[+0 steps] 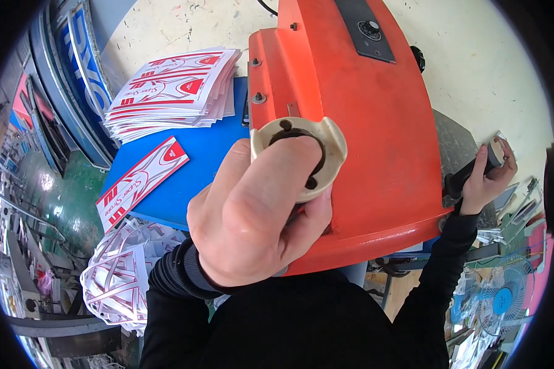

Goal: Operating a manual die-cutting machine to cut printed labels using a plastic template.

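Observation:
Close below the camera, my left hand point(243, 224) is wrapped around a handle with a round cream cap point(333, 138). The thumb lies over the dark recess in the middle of the cap, and the shaft below is hidden. At the right, my right hand point(487, 179) curls around a black handle point(459, 182) with a pale round end point(496, 154). Between the hands stands a large orange machine point(381, 154) with a black dial point(369, 29) on top. A printed red-and-white strip point(141, 183) lies flat to the left of my left hand.
A tall stack of printed sheets point(169, 92) stands on the blue work surface point(163, 169) at the left. Tangled paper offcuts point(120, 270) are heaped below its front edge. Framed screens point(83, 58) lean at the far left. A blue fan point(502, 300) is at the lower right.

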A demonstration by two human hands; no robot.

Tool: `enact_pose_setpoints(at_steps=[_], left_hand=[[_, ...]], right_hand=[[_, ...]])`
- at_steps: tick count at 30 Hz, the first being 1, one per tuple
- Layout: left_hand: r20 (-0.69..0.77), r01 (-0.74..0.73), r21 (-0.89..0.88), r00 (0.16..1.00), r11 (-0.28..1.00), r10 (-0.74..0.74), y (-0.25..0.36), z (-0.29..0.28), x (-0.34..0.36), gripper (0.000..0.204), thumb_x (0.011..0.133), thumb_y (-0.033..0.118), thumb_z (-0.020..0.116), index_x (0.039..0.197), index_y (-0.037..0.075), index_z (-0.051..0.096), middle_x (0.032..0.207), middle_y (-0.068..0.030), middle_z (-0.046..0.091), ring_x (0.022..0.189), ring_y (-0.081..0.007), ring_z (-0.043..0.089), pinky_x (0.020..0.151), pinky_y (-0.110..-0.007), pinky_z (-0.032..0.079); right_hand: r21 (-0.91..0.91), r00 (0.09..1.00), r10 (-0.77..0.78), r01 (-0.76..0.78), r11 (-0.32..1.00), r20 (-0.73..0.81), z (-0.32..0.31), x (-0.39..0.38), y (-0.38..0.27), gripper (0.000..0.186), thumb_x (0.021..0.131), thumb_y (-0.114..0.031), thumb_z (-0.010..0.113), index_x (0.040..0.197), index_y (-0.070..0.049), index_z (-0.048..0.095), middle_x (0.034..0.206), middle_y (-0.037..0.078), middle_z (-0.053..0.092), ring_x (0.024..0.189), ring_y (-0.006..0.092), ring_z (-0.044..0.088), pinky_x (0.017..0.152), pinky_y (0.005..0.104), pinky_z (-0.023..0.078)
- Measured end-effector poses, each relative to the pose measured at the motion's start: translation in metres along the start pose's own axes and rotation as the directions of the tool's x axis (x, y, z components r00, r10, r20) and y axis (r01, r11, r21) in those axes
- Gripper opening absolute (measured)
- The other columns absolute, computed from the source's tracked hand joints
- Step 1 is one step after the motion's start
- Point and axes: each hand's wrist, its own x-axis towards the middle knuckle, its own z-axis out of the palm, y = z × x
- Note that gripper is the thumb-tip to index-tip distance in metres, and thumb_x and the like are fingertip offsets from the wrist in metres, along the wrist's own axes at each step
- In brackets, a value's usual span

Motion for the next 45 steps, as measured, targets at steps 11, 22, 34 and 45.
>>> enact_pose_setpoints(at_steps=[11, 22, 34, 45], left_hand=[[-0.193, -0.052, -0.305, 0.981, 0.951, -0.008, -0.027, 0.023, -0.019, 0.065, 0.071, 0.013, 0.082, 0.125, -0.001, 0.048, 0.094, -0.0197, 0.066, 0.072, -0.0282, 0.067, 0.059, -0.031, 0.053], [0.252, 0.482, -0.262, 0.870, 0.836, -0.423, -0.083, 0.018, -0.079, 0.098, 0.083, 0.038, 0.075, 0.152, 0.001, 0.017, 0.126, -0.0204, 0.058, 0.110, -0.0297, 0.059, 0.092, -0.040, 0.045], [0.733, 0.397, 0.137, 0.575, 0.907, -0.363, -0.114, 0.042, -0.091, 0.116, 0.071, 0.053, 0.083, 0.154, 0.005, 0.017, 0.147, -0.0253, 0.034, 0.142, -0.0427, 0.027, 0.117, -0.054, 0.020], [0.758, 0.565, 0.007, 0.536, 0.825, -0.373, -0.120, 0.051, -0.101, 0.119, 0.069, 0.053, 0.086, 0.153, 0.004, 0.018, 0.150, -0.0269, 0.032, 0.143, -0.0428, 0.026, 0.118, -0.054, 0.018]], right_hand=[[-0.041, 0.998, -0.061, 0.061, 0.997, 0.017, 0.000, 0.003, 0.001, 0.039, 0.088, 0.005, 0.066, 0.122, 0.001, 0.047, 0.124, 0.021, 0.057, 0.117, 0.0265, 0.056, 0.104, 0.0398, 0.043], [-0.147, 1.000, 0.017, -0.016, 0.989, 0.001, -0.026, 0.031, 0.059, 0.051, 0.092, -0.006, 0.069, 0.135, 0.003, 0.044, 0.129, 0.018, 0.057, 0.112, 0.0201, 0.060, 0.090, 0.0301, 0.051], [0.262, 0.831, 0.381, -0.505, 0.822, 0.405, -0.037, 0.029, 0.030, 0.074, 0.101, -0.054, 0.037, 0.138, 0.009, 0.043, 0.136, 0.026, 0.053, 0.131, 0.0316, 0.050, 0.114, 0.0395, 0.033], [0.426, 0.700, 0.644, -0.708, 0.564, 0.309, -0.035, 0.024, 0.040, 0.022, 0.102, -0.024, 0.055, 0.090, -0.006, 0.052, 0.070, 0.004, 0.049, 0.063, 0.0130, 0.046, 0.063, 0.0269, 0.038]])
